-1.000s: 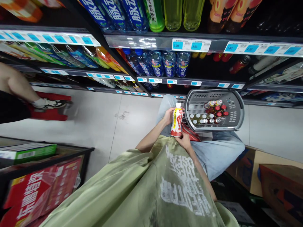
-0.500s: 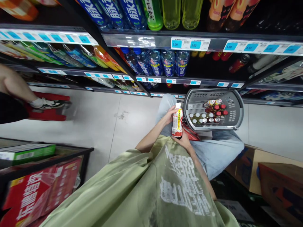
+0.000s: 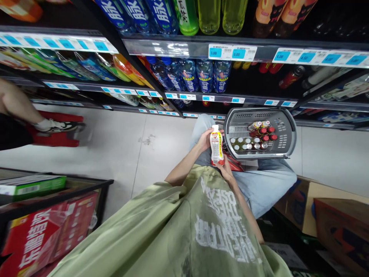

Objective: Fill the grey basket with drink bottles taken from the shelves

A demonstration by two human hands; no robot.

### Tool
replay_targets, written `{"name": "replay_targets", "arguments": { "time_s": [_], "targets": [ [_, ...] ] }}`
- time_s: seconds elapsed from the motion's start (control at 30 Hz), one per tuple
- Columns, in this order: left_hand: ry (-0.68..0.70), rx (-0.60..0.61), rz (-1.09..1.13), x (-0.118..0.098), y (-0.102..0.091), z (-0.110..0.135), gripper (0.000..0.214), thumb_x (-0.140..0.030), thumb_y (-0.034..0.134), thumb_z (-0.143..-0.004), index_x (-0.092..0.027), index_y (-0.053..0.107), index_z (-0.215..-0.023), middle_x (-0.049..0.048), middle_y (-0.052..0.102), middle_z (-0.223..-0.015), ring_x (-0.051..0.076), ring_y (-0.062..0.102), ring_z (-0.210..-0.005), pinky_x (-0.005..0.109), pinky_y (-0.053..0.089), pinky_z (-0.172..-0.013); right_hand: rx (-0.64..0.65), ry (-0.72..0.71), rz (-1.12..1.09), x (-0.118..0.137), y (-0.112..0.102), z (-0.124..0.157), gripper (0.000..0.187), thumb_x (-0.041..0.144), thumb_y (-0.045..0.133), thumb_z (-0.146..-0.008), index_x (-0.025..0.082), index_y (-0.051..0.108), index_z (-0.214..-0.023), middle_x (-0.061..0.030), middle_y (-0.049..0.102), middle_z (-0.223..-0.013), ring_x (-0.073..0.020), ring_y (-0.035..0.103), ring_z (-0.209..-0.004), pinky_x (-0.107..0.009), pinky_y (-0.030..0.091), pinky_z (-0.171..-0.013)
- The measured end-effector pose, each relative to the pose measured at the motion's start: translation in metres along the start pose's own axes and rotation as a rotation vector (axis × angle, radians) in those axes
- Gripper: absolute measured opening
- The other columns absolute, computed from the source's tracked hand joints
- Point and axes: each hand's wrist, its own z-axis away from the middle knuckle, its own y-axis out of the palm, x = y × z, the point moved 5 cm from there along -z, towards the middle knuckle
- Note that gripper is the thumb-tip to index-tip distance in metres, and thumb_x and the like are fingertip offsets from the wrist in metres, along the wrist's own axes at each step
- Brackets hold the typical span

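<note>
I hold a small white drink bottle (image 3: 216,145) with a red and yellow label upright in front of my knees. My left hand (image 3: 205,139) is wrapped round its upper part from the left. My right hand (image 3: 227,172) grips it from below at the base. Just right of the bottle a grey plastic basket (image 3: 285,132) stands on the floor, with several small bottles and cans (image 3: 255,139) in it, some red-capped and some white-capped.
Shelves of bottled drinks (image 3: 198,75) with blue price tags run across the top. Another person's leg and shoe (image 3: 54,125) rest on a red stool at left. Boxed goods (image 3: 43,227) sit in a rack at lower left, cardboard cartons (image 3: 323,207) at lower right.
The bottle has been turned in my hands, so a different side of its label faces up; it stays in front of my knees. The basket has not moved.
</note>
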Motion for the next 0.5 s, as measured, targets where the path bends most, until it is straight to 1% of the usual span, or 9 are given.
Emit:
{"name": "replay_targets", "arguments": {
  "time_s": [0.07, 0.13, 0.3, 0.5],
  "targets": [
    [0.0, 0.004, 0.026, 0.0003, 0.0007, 0.0007, 0.018, -0.027, 0.069, -0.089, -0.019, 0.066, -0.105, 0.0122, 0.085, -0.106, 0.033, 0.083, -0.103, 0.044, 0.064, -0.094, -0.013, 0.007, -0.015, -0.0023, -0.0008, -0.0016, 0.061, 0.061, 0.075, -0.085, 0.025, 0.06, -0.132, -0.0119, 0.074, -0.132, -0.031, 0.071, -0.121, -0.048, 0.055, -0.113],
    [-0.007, -0.005, 0.05, 0.0003, 0.0014, 0.0015, 0.019, -0.026, 0.069, -0.087, -0.02, 0.065, -0.104, 0.0122, 0.085, -0.106, 0.034, 0.083, -0.106, 0.046, 0.064, -0.097, -0.029, 0.011, -0.016, -0.0034, -0.0008, -0.0027, 0.059, 0.064, 0.073, -0.088, 0.025, 0.061, -0.13, -0.0127, 0.075, -0.132, -0.0314, 0.071, -0.123, -0.049, 0.055, -0.113],
    [-0.012, -0.026, 0.088, -0.0021, 0.0064, 0.0044, 0.02, -0.025, 0.067, -0.086, -0.02, 0.064, -0.105, 0.0124, 0.085, -0.11, 0.034, 0.082, -0.11, 0.047, 0.062, -0.102, -0.042, 0.009, 0.025, -0.0018, 0.0007, -0.0028, 0.063, 0.067, 0.071, -0.09, 0.023, 0.059, -0.134, -0.0166, 0.074, -0.137, -0.0324, 0.071, -0.125, -0.049, 0.058, -0.111],
    [-0.012, -0.036, 0.066, -0.0041, 0.0083, 0.006, 0.023, -0.026, 0.064, -0.087, -0.017, 0.068, -0.108, 0.0145, 0.085, -0.106, 0.035, 0.082, -0.111, 0.046, 0.062, -0.103, -0.036, 0.005, 0.059, -0.002, 0.0008, -0.0037, 0.065, 0.069, 0.069, -0.091, 0.022, 0.06, -0.135, -0.0174, 0.075, -0.136, -0.0326, 0.072, -0.123, -0.047, 0.058, -0.109]
  ]
}}
